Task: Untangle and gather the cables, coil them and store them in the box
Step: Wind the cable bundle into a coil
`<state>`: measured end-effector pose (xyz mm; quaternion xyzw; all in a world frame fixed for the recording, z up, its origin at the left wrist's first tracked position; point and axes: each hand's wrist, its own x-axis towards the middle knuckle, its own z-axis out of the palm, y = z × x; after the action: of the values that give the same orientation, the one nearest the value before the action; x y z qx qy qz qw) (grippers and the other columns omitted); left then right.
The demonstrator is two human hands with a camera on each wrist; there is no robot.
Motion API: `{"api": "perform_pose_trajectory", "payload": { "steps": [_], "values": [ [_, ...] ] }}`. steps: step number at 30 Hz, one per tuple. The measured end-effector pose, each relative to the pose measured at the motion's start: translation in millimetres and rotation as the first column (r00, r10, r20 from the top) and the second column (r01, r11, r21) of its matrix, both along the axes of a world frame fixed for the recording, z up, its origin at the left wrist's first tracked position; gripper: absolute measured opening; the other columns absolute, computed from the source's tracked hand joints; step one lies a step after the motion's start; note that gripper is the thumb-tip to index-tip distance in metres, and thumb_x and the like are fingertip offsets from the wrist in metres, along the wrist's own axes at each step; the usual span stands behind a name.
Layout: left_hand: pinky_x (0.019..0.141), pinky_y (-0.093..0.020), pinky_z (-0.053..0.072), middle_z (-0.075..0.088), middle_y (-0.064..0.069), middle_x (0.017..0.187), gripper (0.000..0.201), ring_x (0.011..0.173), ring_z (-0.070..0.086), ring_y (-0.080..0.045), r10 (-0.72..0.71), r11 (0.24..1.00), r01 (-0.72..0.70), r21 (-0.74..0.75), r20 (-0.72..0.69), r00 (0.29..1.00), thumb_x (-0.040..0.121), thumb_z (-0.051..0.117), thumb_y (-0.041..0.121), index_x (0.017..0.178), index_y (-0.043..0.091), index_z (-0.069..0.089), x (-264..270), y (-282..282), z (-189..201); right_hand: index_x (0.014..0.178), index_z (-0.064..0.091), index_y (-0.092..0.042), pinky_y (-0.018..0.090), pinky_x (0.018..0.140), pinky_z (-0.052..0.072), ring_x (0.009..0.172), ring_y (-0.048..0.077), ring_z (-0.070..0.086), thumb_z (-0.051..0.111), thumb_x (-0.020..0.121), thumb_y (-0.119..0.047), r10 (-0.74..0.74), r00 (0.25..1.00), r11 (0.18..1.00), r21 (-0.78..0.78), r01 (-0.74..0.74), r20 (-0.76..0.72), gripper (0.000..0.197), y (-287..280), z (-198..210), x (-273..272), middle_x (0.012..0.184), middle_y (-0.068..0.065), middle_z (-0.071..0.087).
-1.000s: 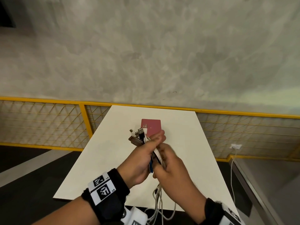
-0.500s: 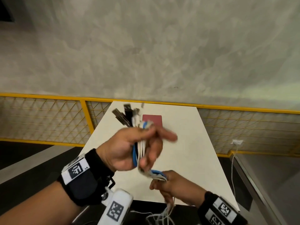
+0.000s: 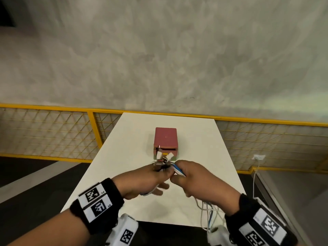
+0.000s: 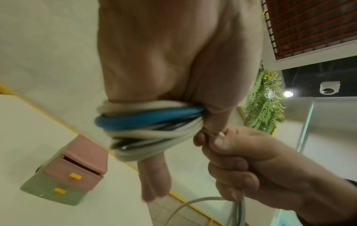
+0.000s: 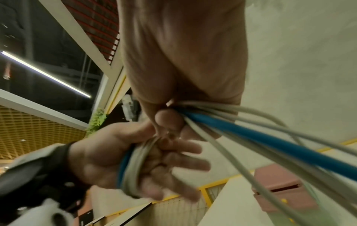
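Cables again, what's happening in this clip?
A person is coiling a bundle of cables, white ones plus one blue, around the fingers of the left hand, with the plug ends sticking out above that grip. The right hand grips the loose run beside it, and the tails hang over the table edge. The pink box sits beyond the hands on the table, nothing stored in it yet as far as visible.

Soft, even indoor light; a ceiling strip light (image 5: 46,75) glows brightly. Both wrist views show motion blur and bent, wide-angle edges.
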<state>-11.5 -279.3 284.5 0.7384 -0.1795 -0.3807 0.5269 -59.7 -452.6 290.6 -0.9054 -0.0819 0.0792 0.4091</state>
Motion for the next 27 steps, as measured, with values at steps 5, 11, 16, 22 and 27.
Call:
{"api": "perform_pose_trajectory", "payload": {
  "steps": [5, 11, 16, 22, 27],
  "values": [
    [0.079, -0.024, 0.056, 0.074, 0.003, 0.099, 0.037, 0.086, 0.068, -0.015, 0.237, 0.930, -0.268, -0.251, -0.145, 0.961, 0.094, 0.041, 0.057, 0.118, 0.036, 0.060, -1, -21, 1, 0.130, 0.041, -0.032, 0.028, 0.066, 0.051, 0.067, 0.008, 0.059, 0.043, 0.094, -0.021, -0.018, 0.990, 0.999, -0.037, 0.024, 0.141, 0.038, 19, -10, -9, 0.080, -0.011, 0.057],
    [0.095, -0.036, 0.054, 0.070, -0.008, 0.125, 0.032, 0.116, 0.066, -0.023, 0.356, 0.788, -0.475, -0.392, -0.338, 0.871, 0.097, 0.057, 0.028, 0.121, 0.009, 0.065, 9, -32, -1, 0.133, 0.031, -0.043, 0.033, 0.069, 0.054, 0.074, 0.013, 0.064, 0.045, 0.091, -0.017, -0.040, 0.972, 0.998, 0.063, 0.026, 0.230, 0.052, 28, -15, -22, 0.089, -0.003, 0.061],
    [0.098, -0.038, 0.054, 0.074, -0.019, 0.113, 0.023, 0.107, 0.071, -0.027, 0.302, 0.617, -0.530, -0.581, -0.447, 0.842, 0.095, 0.049, -0.001, 0.109, -0.001, 0.066, 13, -33, 9, 0.102, 0.048, -0.022, 0.043, 0.075, 0.054, 0.070, 0.025, 0.073, 0.065, 0.081, -0.009, -0.191, 0.971, 0.804, 0.545, 0.239, -0.143, 0.030, 28, -23, -24, 0.078, 0.006, 0.067],
    [0.058, -0.024, 0.057, 0.072, -0.003, 0.072, 0.026, 0.066, 0.073, -0.016, 0.202, 0.539, -0.461, -0.705, -0.423, 0.883, 0.082, 0.054, 0.016, 0.073, 0.011, 0.078, 8, -25, 39, 0.078, 0.065, -0.017, 0.027, 0.060, 0.046, 0.050, 0.016, 0.061, 0.065, 0.085, -0.011, 0.175, 0.934, 0.847, 0.531, 0.018, -0.311, 0.009, 27, -42, -27, 0.053, 0.001, 0.062],
    [0.051, -0.022, 0.052, 0.060, 0.001, 0.059, 0.027, 0.052, 0.062, -0.012, -0.121, 0.683, -0.123, -0.720, -0.278, 0.953, 0.084, 0.071, 0.029, 0.095, 0.004, 0.071, -7, -5, 40, 0.083, 0.066, -0.009, 0.043, 0.075, 0.047, 0.039, 0.012, 0.051, 0.071, 0.081, -0.019, 0.171, 0.902, 0.900, 0.436, 0.021, -0.396, 0.011, 7, -55, -19, 0.048, 0.001, 0.052]
  ]
}}
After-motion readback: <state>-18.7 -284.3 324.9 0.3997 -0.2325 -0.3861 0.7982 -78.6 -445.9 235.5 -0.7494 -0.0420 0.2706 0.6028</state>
